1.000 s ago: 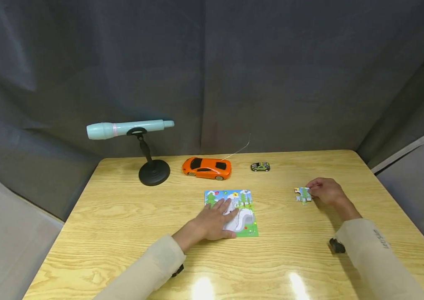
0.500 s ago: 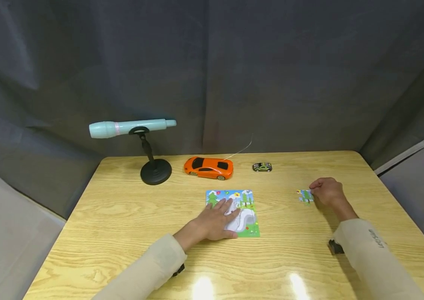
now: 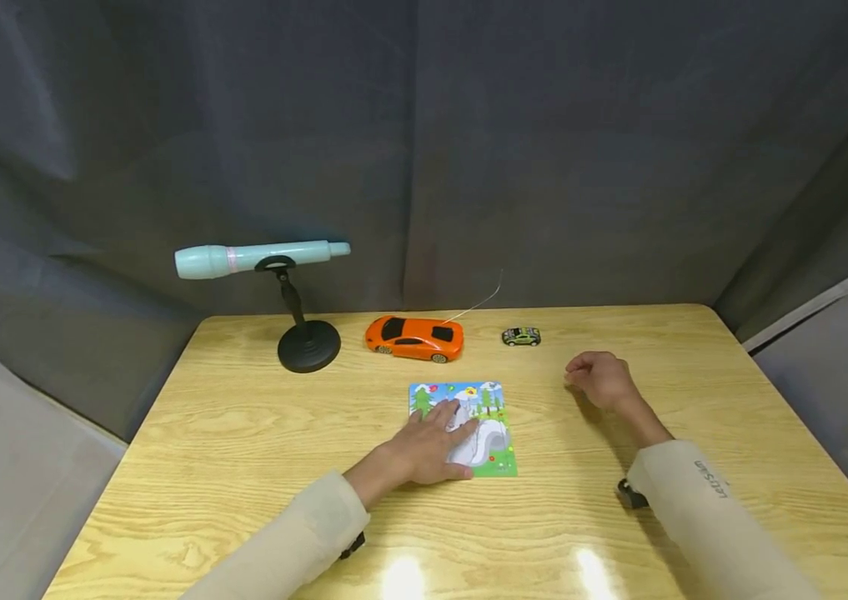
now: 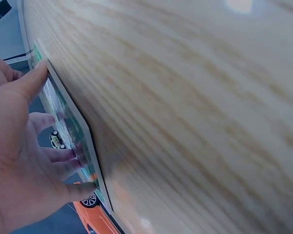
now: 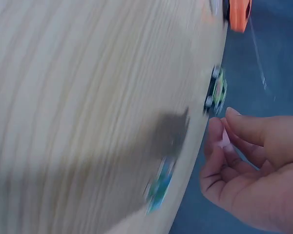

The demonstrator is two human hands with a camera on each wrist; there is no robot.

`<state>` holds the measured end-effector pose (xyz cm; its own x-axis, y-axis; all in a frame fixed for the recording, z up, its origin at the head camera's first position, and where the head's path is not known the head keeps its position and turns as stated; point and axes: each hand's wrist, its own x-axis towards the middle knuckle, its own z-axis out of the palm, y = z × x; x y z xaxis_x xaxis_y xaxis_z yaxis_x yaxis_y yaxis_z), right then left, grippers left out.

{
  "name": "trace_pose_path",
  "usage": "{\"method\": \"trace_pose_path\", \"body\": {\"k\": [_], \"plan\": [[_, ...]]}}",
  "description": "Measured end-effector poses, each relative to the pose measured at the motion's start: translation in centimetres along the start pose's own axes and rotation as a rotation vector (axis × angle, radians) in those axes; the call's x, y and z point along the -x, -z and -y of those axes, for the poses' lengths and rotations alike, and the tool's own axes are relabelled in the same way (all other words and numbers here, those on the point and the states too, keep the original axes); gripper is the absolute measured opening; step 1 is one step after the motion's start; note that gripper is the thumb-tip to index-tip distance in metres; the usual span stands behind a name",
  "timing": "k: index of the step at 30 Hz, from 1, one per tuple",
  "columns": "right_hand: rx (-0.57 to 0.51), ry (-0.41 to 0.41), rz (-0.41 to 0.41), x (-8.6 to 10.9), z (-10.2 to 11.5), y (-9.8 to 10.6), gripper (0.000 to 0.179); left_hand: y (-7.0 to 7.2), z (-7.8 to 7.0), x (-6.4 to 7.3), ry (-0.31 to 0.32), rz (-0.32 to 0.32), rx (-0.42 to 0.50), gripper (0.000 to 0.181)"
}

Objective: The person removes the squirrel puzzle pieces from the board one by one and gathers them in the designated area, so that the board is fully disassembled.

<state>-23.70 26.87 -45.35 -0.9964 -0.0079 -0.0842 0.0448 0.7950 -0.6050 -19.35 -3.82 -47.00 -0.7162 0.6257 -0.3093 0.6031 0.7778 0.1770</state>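
My left hand (image 3: 434,446) rests with spread fingers on a square picture puzzle (image 3: 494,454) showing trees, flowers and a grey-white figure, partly covered by the hand. In the left wrist view, the fingertips press down on the thin puzzle board (image 4: 80,117). My right hand (image 3: 604,382) hovers over the table to the right, fingers loosely curled and holding nothing. A blurred blue-green puzzle piece (image 5: 161,187) lies on the table below it in the right wrist view. From the head, that piece is hidden behind the right hand.
An orange toy car (image 3: 416,338) and a small green-black toy car (image 3: 521,336) stand along the table's back. At back left, a light-blue microphone (image 3: 258,258) sits on a black stand (image 3: 308,346). Dark curtain (image 3: 544,150) hangs behind the wooden table (image 3: 258,450).
My right hand was at the puzzle piece, which settled flat on the table; it has let go and moved left over it. The left hand has stayed on the puzzle.
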Motion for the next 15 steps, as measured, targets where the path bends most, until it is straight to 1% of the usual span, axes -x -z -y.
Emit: {"method": "trace_pose_path", "body": {"k": [4,7,11,15], "plan": [[0.018,0.054,0.02,-0.3,2.3,-1.5,0.023,0.1,0.1,0.2,-0.016,-0.008,0.019,0.075],[-0.009,0.086,0.047,-0.7,3.8,-2.8,0.022,0.2,0.3,0.4,-0.014,-0.016,0.032,0.074],[-0.061,0.096,0.081,-1.2,5.7,-4.8,0.021,0.2,0.9,0.6,0.028,-0.014,0.008,0.073],[-0.063,0.11,0.1,-1.4,7.5,-6.7,0.019,0.1,1.5,0.8,0.068,-0.008,-0.009,0.074]]}}
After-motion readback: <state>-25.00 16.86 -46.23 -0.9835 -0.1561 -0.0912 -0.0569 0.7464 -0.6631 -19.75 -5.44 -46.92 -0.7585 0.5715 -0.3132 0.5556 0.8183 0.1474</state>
